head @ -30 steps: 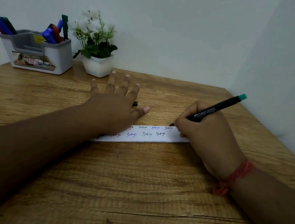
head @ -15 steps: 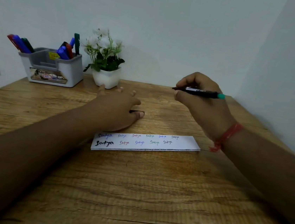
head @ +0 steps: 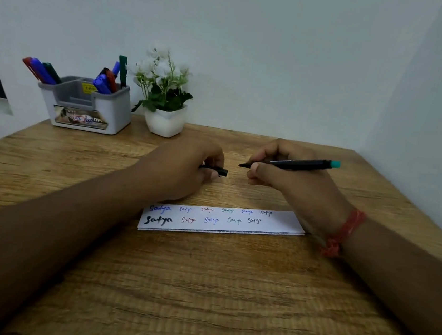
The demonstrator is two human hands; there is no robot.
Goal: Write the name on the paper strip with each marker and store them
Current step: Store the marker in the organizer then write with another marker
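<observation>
Counter [head: 200, 289]: wooden; bare grain in the near part, all items lie beyond it.
Paper strip [head: 277, 223]: flat on the counter, just nearer than both hands, untouched; two rows of the name in several colours, right end blank.
Left hand [head: 184, 168]: fingers curled round a small black cap [head: 220, 171], its open end facing right.
Right hand [head: 290, 180]: grips the marker [head: 300, 164] in a pinch, held about level, bare tip pointing left at the cap, teal end to the right.
Gap: tip and cap near, not touching.
Step in hand: judged to be capping after writing with this marker.
Next move: line the tip up with the cap mouth and press home; then carry the marker to the holder.
Holder [head: 110, 110]: far left by the wall, other markers standing in it; flower pot [head: 164, 122] just beside it.
Change: a second ago the right hand wrote on the strip while the left lay flat on it; both have since lifted off and met above the counter.
</observation>
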